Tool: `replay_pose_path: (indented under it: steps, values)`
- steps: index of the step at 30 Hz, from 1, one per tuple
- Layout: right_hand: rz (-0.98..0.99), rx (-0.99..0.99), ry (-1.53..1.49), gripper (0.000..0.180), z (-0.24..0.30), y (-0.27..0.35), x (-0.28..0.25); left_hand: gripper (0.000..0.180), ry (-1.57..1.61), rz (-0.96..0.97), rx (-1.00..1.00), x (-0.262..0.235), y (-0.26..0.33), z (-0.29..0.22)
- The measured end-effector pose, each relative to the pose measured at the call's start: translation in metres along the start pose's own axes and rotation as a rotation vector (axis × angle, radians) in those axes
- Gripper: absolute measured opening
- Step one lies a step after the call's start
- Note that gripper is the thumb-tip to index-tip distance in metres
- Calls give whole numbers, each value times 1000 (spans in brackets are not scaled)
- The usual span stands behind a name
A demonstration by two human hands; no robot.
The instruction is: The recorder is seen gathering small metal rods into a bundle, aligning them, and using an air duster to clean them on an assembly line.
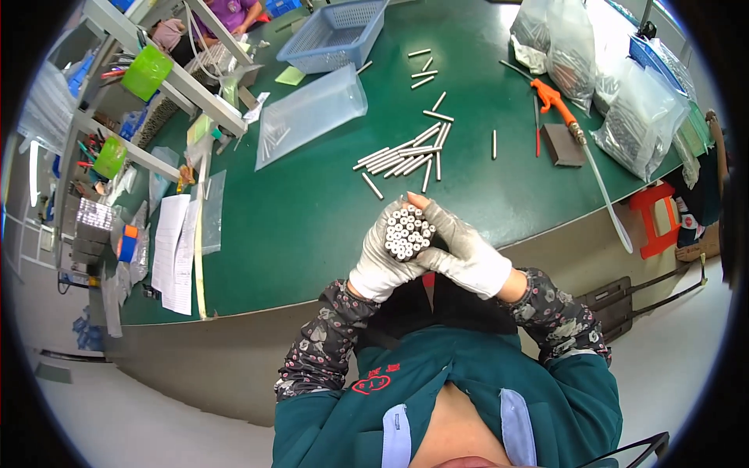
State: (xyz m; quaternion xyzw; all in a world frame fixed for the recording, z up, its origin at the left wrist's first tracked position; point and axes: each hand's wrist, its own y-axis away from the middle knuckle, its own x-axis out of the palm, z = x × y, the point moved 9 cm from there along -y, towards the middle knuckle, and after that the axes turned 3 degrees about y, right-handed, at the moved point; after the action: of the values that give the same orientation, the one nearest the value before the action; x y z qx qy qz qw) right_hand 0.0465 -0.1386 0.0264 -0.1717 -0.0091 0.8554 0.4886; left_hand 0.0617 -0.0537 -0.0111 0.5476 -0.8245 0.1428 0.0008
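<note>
Both my hands, in light fingerless-tipped gloves, are wrapped round a bundle of metal pins (409, 232) just over the table's front edge. The pins stand end-on, so their round faces with a small dark centre point up. My left hand (380, 253) closes on the bundle's left side. On the right side my right hand (466, 248) presses, its thumb below and fingers above. Beyond my hands, several loose metal pins (406, 156) lie in a pile on the green table (296, 234). A few more pins (422, 75) are spread farther back.
A clear plastic bag (312, 117) with pins lies left of the pile, below a blue basket (334, 35). Right are an orange air gun (552, 100), a brown block (563, 146) and filled bags (636, 125). Paper sheets (173, 253) lie left. Another person (226, 14) sits beyond the shelf.
</note>
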Motion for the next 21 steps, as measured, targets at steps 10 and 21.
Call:
replay_pose_path:
  steps: [10, 21]
  values:
    - [-87, -188, 36, 64, -9, -14, -1, 81, -182, 5, 82, -17, -11, 14]
    - [-121, -82, 56, 63, -19, -8, -7, 75, 65, -8, -22, -13, -9, 27]
